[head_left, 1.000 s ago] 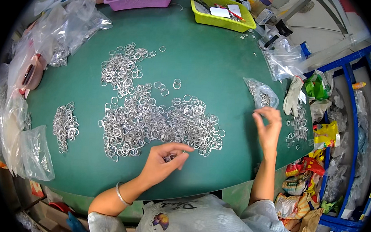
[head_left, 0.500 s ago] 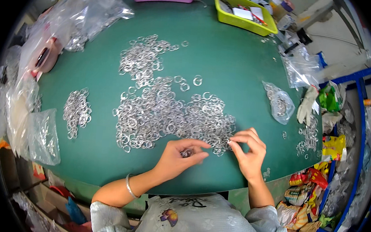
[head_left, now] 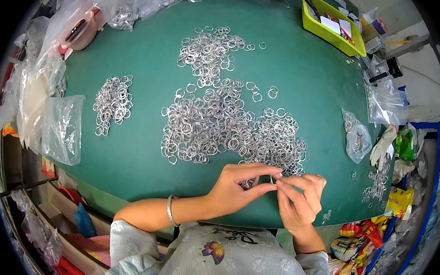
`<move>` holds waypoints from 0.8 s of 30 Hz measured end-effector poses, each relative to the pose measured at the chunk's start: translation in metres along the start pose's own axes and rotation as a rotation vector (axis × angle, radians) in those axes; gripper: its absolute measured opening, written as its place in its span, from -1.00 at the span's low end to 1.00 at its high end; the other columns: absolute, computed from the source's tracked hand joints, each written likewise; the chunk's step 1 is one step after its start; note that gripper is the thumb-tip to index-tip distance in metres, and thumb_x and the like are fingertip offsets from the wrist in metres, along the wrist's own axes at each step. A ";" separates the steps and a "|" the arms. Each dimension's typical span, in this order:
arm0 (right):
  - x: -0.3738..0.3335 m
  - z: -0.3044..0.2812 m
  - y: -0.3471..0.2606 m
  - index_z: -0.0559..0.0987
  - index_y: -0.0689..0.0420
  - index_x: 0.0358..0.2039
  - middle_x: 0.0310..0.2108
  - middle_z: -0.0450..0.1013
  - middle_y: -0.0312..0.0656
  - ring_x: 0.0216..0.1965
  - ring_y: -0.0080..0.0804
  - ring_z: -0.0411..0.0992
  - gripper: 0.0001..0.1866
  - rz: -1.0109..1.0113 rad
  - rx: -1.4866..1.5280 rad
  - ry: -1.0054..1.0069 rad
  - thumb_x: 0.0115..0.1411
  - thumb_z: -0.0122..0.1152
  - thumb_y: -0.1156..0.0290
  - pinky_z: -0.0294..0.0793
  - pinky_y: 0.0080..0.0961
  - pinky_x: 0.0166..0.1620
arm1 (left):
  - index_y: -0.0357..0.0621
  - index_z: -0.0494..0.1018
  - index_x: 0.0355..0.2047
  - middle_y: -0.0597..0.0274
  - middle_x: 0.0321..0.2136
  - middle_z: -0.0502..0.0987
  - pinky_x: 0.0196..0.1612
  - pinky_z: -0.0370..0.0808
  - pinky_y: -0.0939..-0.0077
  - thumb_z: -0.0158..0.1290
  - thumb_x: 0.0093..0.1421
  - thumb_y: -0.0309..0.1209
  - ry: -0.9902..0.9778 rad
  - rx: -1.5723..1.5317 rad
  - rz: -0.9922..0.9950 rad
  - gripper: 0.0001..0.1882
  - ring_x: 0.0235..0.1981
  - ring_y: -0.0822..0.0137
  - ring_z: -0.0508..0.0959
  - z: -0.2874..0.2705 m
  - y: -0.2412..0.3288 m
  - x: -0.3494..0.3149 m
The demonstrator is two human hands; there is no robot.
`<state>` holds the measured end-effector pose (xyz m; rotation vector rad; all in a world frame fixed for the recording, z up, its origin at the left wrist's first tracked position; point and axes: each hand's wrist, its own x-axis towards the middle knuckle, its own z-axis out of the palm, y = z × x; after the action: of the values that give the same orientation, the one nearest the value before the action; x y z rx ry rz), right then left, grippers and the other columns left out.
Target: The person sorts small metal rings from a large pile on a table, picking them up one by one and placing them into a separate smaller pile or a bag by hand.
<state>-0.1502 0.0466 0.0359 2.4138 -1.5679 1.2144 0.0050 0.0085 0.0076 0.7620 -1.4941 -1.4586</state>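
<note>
Several silver metal rings sit in the curled palm of my left hand. Between its thumb and fingertips a single metal ring shows. The fingertips of my right hand are pinched against that same ring, so both hands meet at it. Just beyond my hands lies a broad heap of loose rings on the green table. A smaller heap adjoins it farther back, and a separate pile lies to the left. How the fingers grip the ring is partly hidden.
Transparent plastic bags line the table's left edge beside a pink container. A yellow-green tray with tools stands at the far right. To the right lie a small bag of rings, a glove and scattered rings.
My left hand has moved right and my right hand has come against it, the two now meeting at one ring. The view has shifted, so the table's things appear displaced.
</note>
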 end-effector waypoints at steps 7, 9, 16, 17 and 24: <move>0.001 0.000 -0.007 0.58 0.15 -0.51 -0.43 0.40 -0.29 -0.43 -0.40 0.28 -0.74 0.061 0.093 0.043 -0.35 0.30 0.62 0.16 -0.48 -0.34 | -0.23 0.46 -0.24 0.20 -0.35 0.50 -0.47 0.35 0.66 0.05 0.01 -0.53 -0.136 -0.193 -0.019 -0.75 -0.42 0.47 0.45 -0.003 -0.004 0.004; 0.000 0.000 -0.006 0.58 0.17 -0.51 -0.42 0.40 -0.26 -0.42 -0.38 0.29 -0.75 0.087 0.150 0.032 -0.34 0.31 0.63 0.21 -0.47 -0.33 | -0.24 0.46 -0.23 0.19 -0.35 0.50 -0.48 0.35 0.67 0.04 0.02 -0.50 -0.150 -0.243 0.005 -0.74 -0.44 0.48 0.44 -0.003 -0.008 0.004; 0.001 0.000 -0.013 0.56 0.22 -0.50 -0.41 0.39 -0.20 -0.39 -0.31 0.33 -0.75 0.165 0.237 0.053 -0.31 0.27 0.69 0.32 -0.41 -0.33 | -0.24 0.45 -0.20 0.22 -0.33 0.49 -0.55 0.31 0.72 0.02 0.08 -0.41 -0.225 -0.396 -0.183 -0.73 -0.54 0.56 0.39 -0.009 -0.004 0.004; 0.001 0.000 -0.013 0.56 0.22 -0.50 -0.41 0.39 -0.20 -0.40 -0.31 0.33 -0.75 0.141 0.207 0.058 -0.31 0.27 0.69 0.31 -0.41 -0.34 | -0.24 0.45 -0.20 0.23 -0.33 0.48 -0.56 0.30 0.73 0.02 0.09 -0.41 -0.226 -0.410 -0.188 -0.73 -0.55 0.58 0.38 -0.009 -0.004 0.004; -0.004 0.001 -0.013 0.56 0.21 -0.50 -0.42 0.39 -0.21 -0.44 -0.35 0.33 -0.72 0.044 0.043 0.077 -0.34 0.27 0.73 0.26 -0.45 -0.38 | -0.24 0.42 -0.16 0.28 -0.44 0.45 -0.65 0.15 0.75 0.00 0.10 -0.48 -0.189 -0.444 -0.194 -0.73 -0.61 0.65 0.25 -0.002 -0.004 0.002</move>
<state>-0.1404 0.0558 0.0377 2.3389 -1.5973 1.3458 0.0056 0.0053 0.0040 0.5156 -1.1855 -1.9677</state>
